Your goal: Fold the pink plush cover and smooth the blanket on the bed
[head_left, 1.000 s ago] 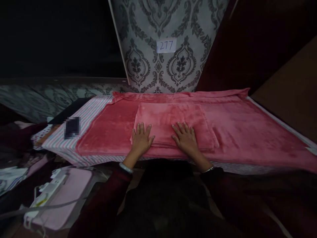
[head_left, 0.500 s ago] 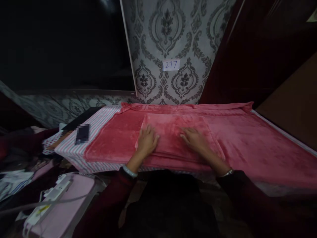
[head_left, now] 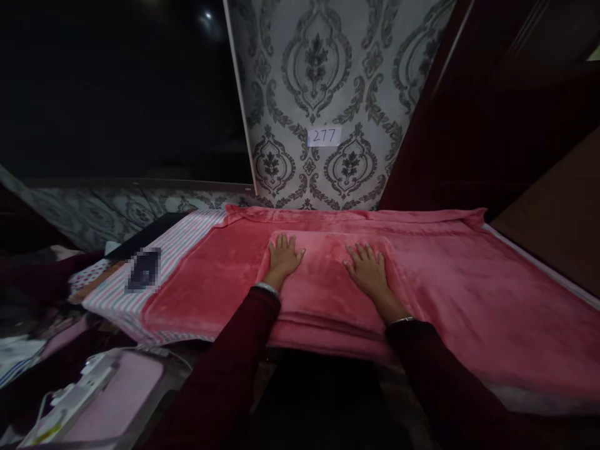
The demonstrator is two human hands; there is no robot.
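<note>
**Left hand point(head_left: 282, 260) and right hand point(head_left: 369, 271) flat on the bundle point(head_left: 323, 287)**

I've got both palms down, fingers splayed, gripping nothing. Left is on the bundle's far-left part, right near its far-right corner. Bundle is pink, folded, lying on the spread red-pink blanket point(head_left: 478, 300), left of that blanket's middle. Striped cloth point(head_left: 180, 234) shows beyond the blanket on the left.

Step reads as pressing and smoothing. To do it well, I'd want:
- equal weight on both palms, whole hand rather than fingertips, so the plush doesn't bunch
- strokes from the middle out to left and right, short ones
- light drag only: fabric underneath is loose and could wrinkle or shift along with the bundle
- attention to the near edge: layers look slightly staggered there, so square them, don't just press.

Orientation: bundle lies flat, roughly rectangular. Layered edge faces near, toward me; far edge runs about parallel to the wall point(head_left: 314, 81). Long axis looks left-right, but near-far is foreshortened, so I can't be certain of it. Right side slants outward toward near, probably mostly perspective. Fingers point far, thumbs inward, across that apparent long axis.
</note>
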